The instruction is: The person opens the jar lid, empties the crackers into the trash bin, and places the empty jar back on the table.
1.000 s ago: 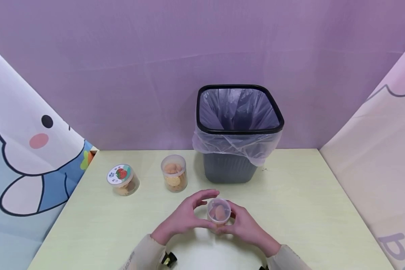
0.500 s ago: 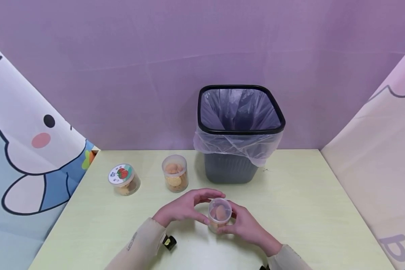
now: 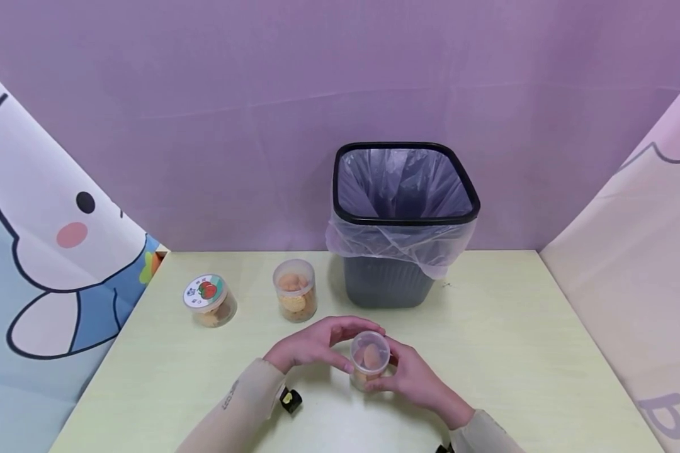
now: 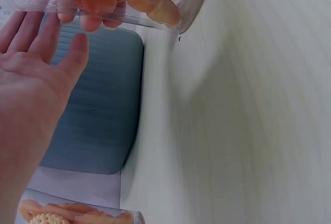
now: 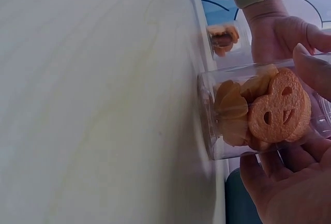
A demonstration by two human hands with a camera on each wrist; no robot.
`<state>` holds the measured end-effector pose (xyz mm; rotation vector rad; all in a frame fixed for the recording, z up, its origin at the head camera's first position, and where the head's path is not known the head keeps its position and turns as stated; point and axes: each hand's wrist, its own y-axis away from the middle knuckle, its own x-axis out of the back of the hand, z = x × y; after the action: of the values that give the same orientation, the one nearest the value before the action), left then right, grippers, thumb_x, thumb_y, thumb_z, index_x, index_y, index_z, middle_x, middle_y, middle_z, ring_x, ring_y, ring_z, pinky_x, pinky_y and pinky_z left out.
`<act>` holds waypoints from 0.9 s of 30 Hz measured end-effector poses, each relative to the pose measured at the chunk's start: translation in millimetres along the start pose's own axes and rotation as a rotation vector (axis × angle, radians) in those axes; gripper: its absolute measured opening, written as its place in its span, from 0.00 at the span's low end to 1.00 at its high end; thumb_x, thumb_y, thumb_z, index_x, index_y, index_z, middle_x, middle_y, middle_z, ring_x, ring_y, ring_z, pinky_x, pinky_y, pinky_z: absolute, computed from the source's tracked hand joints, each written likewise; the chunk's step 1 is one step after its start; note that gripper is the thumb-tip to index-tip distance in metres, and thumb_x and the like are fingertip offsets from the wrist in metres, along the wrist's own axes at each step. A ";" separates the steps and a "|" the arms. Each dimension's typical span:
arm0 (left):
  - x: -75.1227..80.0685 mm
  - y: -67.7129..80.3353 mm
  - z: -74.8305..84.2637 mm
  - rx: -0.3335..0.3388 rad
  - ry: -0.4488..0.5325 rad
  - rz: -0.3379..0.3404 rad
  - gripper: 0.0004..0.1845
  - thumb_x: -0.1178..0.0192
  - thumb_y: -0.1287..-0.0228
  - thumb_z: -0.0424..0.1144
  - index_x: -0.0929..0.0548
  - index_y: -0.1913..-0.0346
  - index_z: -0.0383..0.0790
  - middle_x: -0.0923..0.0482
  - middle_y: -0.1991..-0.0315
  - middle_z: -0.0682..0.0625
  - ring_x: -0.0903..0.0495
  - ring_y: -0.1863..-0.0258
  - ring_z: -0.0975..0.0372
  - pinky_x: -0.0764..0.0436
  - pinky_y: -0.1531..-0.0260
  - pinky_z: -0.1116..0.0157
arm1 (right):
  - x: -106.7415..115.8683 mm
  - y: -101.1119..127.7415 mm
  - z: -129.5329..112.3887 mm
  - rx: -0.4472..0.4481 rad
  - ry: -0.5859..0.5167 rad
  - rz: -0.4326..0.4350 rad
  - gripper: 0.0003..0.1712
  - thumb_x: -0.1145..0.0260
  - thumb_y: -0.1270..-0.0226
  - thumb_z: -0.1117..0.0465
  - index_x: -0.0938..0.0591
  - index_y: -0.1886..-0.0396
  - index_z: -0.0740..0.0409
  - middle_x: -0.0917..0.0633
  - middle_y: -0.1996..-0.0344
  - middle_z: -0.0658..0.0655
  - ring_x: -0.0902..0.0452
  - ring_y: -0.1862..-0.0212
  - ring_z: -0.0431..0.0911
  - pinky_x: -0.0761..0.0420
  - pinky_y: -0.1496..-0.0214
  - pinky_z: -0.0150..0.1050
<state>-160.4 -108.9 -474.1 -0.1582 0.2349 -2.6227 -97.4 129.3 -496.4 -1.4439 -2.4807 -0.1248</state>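
Lower centre of head view: small clear plastic round jar w/ biscuits inside [image 3: 368,363] stands on pale yellow-green table [image 3: 515,352], lid still on. Right hand [image 3: 413,377] wraps jar body from the right side, fingers curled round it; right wrist view confirms grip, smiley-face biscuit [image 5: 279,107] visible thru wall. Left hand [image 3: 311,346] arches over the top from the left, fingers curved about the lid rim; left wrist view shows palm close by the jar, fingers fairly straight, so contact w/ lid can't be confirmed, and firmness of grip not clear.

Upper centre: black square waste bin w/ clear plastic liner [image 3: 405,220], liner looks empty as far as visible. Left of bin: second clear jar of biscuits [image 3: 294,290], lid on; further left, third jar w/ strawberry-label lid [image 3: 208,300], also closed.

Progress (judgement): early. Jar in hand not opened yet, nothing seen in bin, other 2 jars untouched. Opening and whatever follows remain.
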 end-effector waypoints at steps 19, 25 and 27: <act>-5.8 1.4 -5.1 0.000 -0.033 0.052 0.36 0.28 0.42 0.37 0.29 0.31 0.36 0.26 0.34 0.45 0.30 0.33 0.51 0.38 0.30 0.57 | -0.1 0.2 -1.0 -0.003 -0.012 0.003 0.43 0.17 0.54 0.62 0.24 0.35 0.52 0.18 0.43 0.49 0.24 0.40 0.48 0.27 0.35 0.43; -12.0 3.5 -5.0 -0.004 -0.047 0.110 0.36 0.27 0.43 0.36 0.28 0.31 0.38 0.25 0.34 0.46 0.30 0.33 0.52 0.37 0.31 0.57 | -0.1 0.0 -1.1 -0.003 -0.012 0.005 0.43 0.17 0.54 0.63 0.23 0.35 0.52 0.18 0.45 0.47 0.23 0.41 0.47 0.26 0.36 0.41; -14.4 4.4 -5.0 -0.007 -0.060 0.134 0.36 0.27 0.43 0.37 0.28 0.31 0.38 0.25 0.35 0.47 0.30 0.33 0.53 0.37 0.31 0.57 | -0.1 -0.1 -1.2 -0.003 -0.011 0.008 0.43 0.17 0.54 0.63 0.24 0.35 0.52 0.18 0.45 0.46 0.23 0.42 0.47 0.26 0.37 0.41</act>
<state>-146.6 -104.9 -480.8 -0.2156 0.2265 -2.4799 -97.2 128.9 -495.2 -1.4594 -2.4847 -0.1198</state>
